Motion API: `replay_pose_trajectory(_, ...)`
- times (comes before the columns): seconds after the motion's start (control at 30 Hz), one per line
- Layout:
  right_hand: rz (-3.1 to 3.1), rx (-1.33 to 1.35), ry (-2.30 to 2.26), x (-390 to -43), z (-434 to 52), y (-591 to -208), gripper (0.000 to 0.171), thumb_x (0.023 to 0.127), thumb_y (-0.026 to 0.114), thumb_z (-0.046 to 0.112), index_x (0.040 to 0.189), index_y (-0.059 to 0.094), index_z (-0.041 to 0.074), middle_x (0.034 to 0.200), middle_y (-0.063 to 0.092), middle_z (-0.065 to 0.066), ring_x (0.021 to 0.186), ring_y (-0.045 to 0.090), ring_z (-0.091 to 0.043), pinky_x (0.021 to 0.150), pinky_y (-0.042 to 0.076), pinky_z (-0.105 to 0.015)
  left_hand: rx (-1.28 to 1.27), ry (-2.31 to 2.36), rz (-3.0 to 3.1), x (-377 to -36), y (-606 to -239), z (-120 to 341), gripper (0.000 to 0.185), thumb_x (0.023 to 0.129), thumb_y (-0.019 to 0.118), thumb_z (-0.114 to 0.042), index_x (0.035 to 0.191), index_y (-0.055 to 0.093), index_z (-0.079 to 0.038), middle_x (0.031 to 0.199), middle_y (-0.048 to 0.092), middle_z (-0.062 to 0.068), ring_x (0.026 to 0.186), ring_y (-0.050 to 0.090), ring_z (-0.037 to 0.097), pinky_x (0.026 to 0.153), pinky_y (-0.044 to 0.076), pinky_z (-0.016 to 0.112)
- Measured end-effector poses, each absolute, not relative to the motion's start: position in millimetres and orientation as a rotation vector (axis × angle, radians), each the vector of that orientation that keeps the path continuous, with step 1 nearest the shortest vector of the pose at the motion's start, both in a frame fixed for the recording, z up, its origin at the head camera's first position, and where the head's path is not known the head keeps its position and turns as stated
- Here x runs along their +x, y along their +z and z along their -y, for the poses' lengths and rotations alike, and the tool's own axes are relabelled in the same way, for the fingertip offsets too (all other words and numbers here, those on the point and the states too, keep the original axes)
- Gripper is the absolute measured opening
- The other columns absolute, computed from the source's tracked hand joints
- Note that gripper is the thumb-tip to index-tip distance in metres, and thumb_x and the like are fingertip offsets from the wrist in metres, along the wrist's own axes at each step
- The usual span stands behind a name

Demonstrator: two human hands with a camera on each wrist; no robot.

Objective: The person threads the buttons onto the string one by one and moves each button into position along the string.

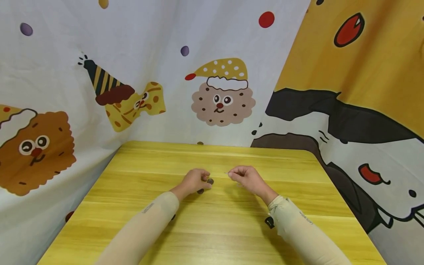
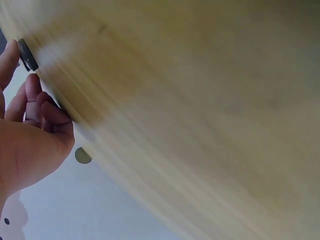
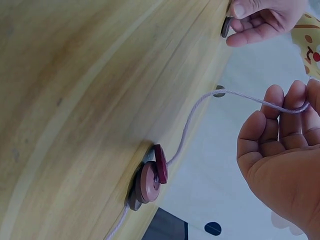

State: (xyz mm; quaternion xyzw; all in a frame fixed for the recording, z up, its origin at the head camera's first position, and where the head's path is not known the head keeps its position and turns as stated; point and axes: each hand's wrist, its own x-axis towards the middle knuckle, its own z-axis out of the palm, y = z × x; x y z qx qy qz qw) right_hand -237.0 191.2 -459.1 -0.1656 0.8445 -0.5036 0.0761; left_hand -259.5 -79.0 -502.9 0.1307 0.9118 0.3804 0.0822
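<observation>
My left hand (image 1: 195, 180) pinches a dark round button (image 1: 210, 181) between thumb and fingertips, just above the table; this button (image 2: 28, 55) appears nearly edge-on in the left wrist view. Another dark disc (image 1: 200, 191) shows at the lower side of that hand. To its right, my right hand (image 1: 246, 179) holds the end of a thin pale lilac cord (image 3: 192, 107) between thumb and fingers. Down on the table, the cord runs through a small cluster of buttons, including a pinkish one (image 3: 149, 182) and a dark red one (image 3: 160, 164). The right thumb is out of the right wrist view.
The yellow wood-grain table (image 1: 215, 235) spreads under both forearms. Behind its far edge hangs a white and orange cloth (image 1: 159, 33) printed with cartoon figures. A small black item (image 1: 269, 222) shows by the right sleeve.
</observation>
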Motion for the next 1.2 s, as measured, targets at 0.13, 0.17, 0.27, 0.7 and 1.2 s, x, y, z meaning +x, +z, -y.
replay_pose_trajectory(0.13, -2.520, -0.493, -1.518, -237.1, -190.6, -459.4, 0.021, 0.106, 0.069, 0.038, 0.112, 0.080, 0.022, 0.096, 0.071, -0.010, 0.089, 0.063, -0.039, 0.089, 0.060, -0.061, 0.399, 1.121, -2.722, -260.7, -502.4, 78.0, 0.049, 0.091, 0.088, -0.024, 0.134, 0.073, -0.005, 0.103, 0.072, 0.002, 0.093, 0.063, 0.015, 0.091, 0.058, 0.038)
replay_pose_trajectory(0.17, -2.519, -0.493, -1.518, -237.2, -190.5, -459.5, 0.021, 0.106, 0.069, 0.039, 0.112, 0.080, 0.022, 0.098, 0.072, -0.012, 0.090, 0.063, -0.040, 0.089, 0.060, -0.061, 0.407, 1.111, -2.723, -260.9, -502.4, 77.7, 0.049, 0.092, 0.088, -0.024, 0.134, 0.073, -0.005, 0.102, 0.072, 0.002, 0.092, 0.062, 0.015, 0.089, 0.057, 0.037)
replay_pose_trajectory(0.27, -2.520, -0.496, -1.519, -237.3, -190.6, -459.4, 0.021, 0.106, 0.069, 0.039, 0.112, 0.080, 0.022, 0.102, 0.072, -0.018, 0.094, 0.064, -0.042, 0.090, 0.060, -0.062, 0.407, 1.092, -2.729, -262.0, -502.5, 76.9, 0.047, 0.092, 0.087, -0.026, 0.133, 0.074, -0.008, 0.101, 0.071, 0.001, 0.090, 0.060, 0.015, 0.087, 0.055, 0.036)
replay_pose_trajectory(0.7, -2.535, -0.488, -1.502, -236.6, -192.7, -460.5, 0.022, 0.105, 0.069, 0.041, 0.113, 0.080, 0.023, 0.099, 0.073, -0.001, 0.097, 0.063, -0.046, 0.087, 0.060, -0.060, 0.403, 1.107, -2.726, -259.7, -502.5, 76.5, 0.032, 0.092, 0.087, -0.026, 0.120, 0.080, -0.011, 0.091, 0.066, -0.002, 0.083, 0.056, 0.014, 0.077, 0.051, 0.030)
replay_pose_trajectory(1.2, -2.556, -0.491, -1.484, -236.6, -190.1, -460.2, 0.020, 0.106, 0.069, 0.038, 0.114, 0.080, 0.023, 0.102, 0.075, -0.004, 0.093, 0.065, -0.039, 0.086, 0.060, -0.061, 0.483, 1.104, -2.780, -255.2, -503.2, 72.0, 0.020, 0.092, 0.087, -0.019, 0.109, 0.078, -0.016, 0.097, 0.072, -0.003, 0.091, 0.063, 0.012, 0.089, 0.057, 0.038)
